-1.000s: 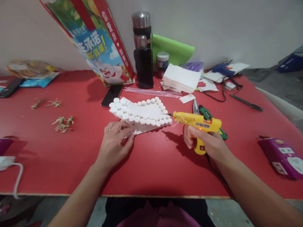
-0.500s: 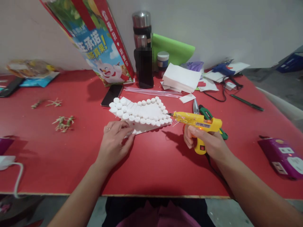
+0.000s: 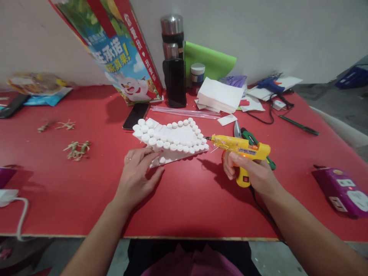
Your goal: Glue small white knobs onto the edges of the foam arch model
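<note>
A white craft model stands on the red table, its top edged with small round white pieces. One more round white piece sits low on its front side. My left hand is at the model's near left, fingertips by the side wall and thumb spread away from them; the contact of the fingers is partly hidden. In my right hand is a yellow hot glue gun, my fingers wrapped round its handle. Its nozzle points left, close to the model's right end, with thin glue strands on the barrel.
Green-handled pliers lie behind the glue gun. A phone, pink strips, folded white paper and a steel flask are at the back. Small twine figures lie left; a purple power socket box stands right.
My left thumb and fingers have drawn apart and slightly back from the model's front side, uncovering the low round piece. My right hand and the glue gun have hardly moved.
</note>
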Action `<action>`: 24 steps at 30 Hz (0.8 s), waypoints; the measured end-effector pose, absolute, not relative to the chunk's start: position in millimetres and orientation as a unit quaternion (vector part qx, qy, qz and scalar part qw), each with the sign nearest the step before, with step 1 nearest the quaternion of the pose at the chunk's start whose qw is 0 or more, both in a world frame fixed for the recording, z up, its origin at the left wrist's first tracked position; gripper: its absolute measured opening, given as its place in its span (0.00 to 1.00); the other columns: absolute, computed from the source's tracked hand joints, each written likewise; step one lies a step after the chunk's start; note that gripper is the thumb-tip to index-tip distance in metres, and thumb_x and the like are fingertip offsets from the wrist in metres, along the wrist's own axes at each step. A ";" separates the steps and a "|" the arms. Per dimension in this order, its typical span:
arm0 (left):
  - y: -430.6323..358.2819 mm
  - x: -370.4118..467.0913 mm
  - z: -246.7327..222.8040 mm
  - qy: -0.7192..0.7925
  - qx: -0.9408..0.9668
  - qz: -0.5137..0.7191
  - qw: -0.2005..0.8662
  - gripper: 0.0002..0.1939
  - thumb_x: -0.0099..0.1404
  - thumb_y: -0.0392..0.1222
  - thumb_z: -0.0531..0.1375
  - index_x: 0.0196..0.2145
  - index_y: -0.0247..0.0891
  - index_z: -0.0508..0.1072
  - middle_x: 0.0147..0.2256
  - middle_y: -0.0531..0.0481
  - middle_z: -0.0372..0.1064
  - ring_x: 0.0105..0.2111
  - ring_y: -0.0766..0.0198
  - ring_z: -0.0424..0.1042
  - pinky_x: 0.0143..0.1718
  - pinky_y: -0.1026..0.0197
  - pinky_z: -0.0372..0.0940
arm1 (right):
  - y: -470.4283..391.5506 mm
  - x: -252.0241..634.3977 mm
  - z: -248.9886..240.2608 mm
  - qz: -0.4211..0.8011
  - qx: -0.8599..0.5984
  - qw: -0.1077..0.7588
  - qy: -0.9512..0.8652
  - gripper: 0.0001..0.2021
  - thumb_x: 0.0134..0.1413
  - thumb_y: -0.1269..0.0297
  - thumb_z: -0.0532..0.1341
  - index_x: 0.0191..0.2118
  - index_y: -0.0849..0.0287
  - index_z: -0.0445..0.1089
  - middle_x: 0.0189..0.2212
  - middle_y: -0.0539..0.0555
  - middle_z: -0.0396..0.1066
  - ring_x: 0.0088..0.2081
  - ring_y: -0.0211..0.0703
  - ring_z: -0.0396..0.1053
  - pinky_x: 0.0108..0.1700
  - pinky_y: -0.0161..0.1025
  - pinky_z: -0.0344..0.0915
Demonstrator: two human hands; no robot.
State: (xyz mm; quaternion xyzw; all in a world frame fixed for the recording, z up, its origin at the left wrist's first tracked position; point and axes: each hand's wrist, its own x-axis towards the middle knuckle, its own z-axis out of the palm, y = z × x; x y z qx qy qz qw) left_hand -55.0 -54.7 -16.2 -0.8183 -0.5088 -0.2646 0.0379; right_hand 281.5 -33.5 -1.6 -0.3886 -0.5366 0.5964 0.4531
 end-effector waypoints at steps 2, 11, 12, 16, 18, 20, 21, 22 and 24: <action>-54.8 -56.0 -16.9 -0.508 -0.818 -0.270 0.035 0.15 0.72 0.40 0.65 0.55 0.38 0.75 0.51 0.37 0.73 0.53 0.43 0.73 0.54 0.41 0.65 | -33.0 281.9 -1.3 0.597 -0.389 0.455 -0.535 0.19 0.67 0.52 0.65 0.26 0.56 0.71 0.20 0.51 0.68 0.22 0.43 0.67 0.27 0.42 0.64; -52.2 -53.7 -17.7 -0.501 -0.816 -0.287 0.023 0.07 0.73 0.36 0.63 0.47 0.39 0.78 0.46 0.41 0.75 0.48 0.49 0.73 0.52 0.44 0.64 | -32.4 282.6 -1.6 0.595 -0.391 0.461 -0.530 0.20 0.68 0.53 0.65 0.26 0.57 0.71 0.20 0.51 0.68 0.22 0.42 0.67 0.27 0.42 0.64; -52.0 -53.5 -17.8 -0.501 -0.816 -0.287 0.023 0.06 0.73 0.36 0.63 0.47 0.39 0.78 0.45 0.41 0.75 0.48 0.49 0.73 0.51 0.44 0.65 | -32.6 282.6 -1.8 0.594 -0.395 0.463 -0.526 0.19 0.68 0.53 0.65 0.26 0.57 0.71 0.20 0.51 0.68 0.22 0.42 0.67 0.27 0.42 0.64; -51.1 -52.7 -17.7 -0.507 -0.813 -0.286 0.019 0.06 0.74 0.36 0.62 0.45 0.40 0.79 0.44 0.42 0.76 0.47 0.50 0.74 0.50 0.45 0.65 | -33.2 282.5 -1.9 0.596 -0.401 0.460 -0.522 0.20 0.66 0.51 0.66 0.26 0.56 0.71 0.20 0.52 0.69 0.22 0.42 0.66 0.27 0.42 0.64; -50.6 -52.3 -17.6 -0.508 -0.812 -0.288 0.019 0.05 0.74 0.37 0.62 0.45 0.40 0.79 0.44 0.42 0.75 0.46 0.51 0.74 0.50 0.45 0.65 | -33.5 282.6 -1.3 0.596 -0.405 0.457 -0.521 0.20 0.66 0.50 0.66 0.26 0.56 0.71 0.20 0.52 0.69 0.23 0.43 0.66 0.27 0.42 0.65; -50.3 -51.9 -17.7 -0.505 -0.813 -0.290 0.020 0.05 0.74 0.36 0.62 0.45 0.40 0.79 0.43 0.42 0.75 0.46 0.51 0.73 0.50 0.46 0.65 | -33.7 282.8 -0.7 0.597 -0.407 0.457 -0.519 0.20 0.66 0.50 0.66 0.26 0.56 0.71 0.20 0.52 0.69 0.22 0.43 0.67 0.27 0.43 0.65; -50.1 -51.9 -17.8 -0.502 -0.814 -0.291 0.022 0.05 0.73 0.36 0.63 0.45 0.40 0.79 0.43 0.42 0.75 0.46 0.51 0.73 0.50 0.46 0.65 | -33.6 282.9 -0.5 0.598 -0.406 0.457 -0.518 0.20 0.67 0.50 0.66 0.26 0.57 0.71 0.20 0.52 0.69 0.23 0.43 0.67 0.27 0.42 0.65; -49.9 -51.8 -17.9 -0.500 -0.815 -0.292 0.023 0.05 0.73 0.35 0.63 0.45 0.39 0.79 0.43 0.42 0.75 0.45 0.51 0.73 0.49 0.46 0.65 | -33.5 283.1 -0.5 0.599 -0.404 0.457 -0.519 0.20 0.67 0.51 0.66 0.26 0.57 0.71 0.20 0.52 0.69 0.23 0.42 0.67 0.27 0.42 0.65; -49.4 -51.9 -18.3 -0.498 -0.815 -0.294 0.024 0.05 0.73 0.35 0.63 0.45 0.39 0.79 0.43 0.42 0.75 0.45 0.51 0.73 0.49 0.46 0.65 | -33.0 283.4 -0.7 0.601 -0.396 0.455 -0.524 0.20 0.67 0.51 0.66 0.25 0.57 0.71 0.20 0.52 0.69 0.22 0.42 0.67 0.27 0.42 0.65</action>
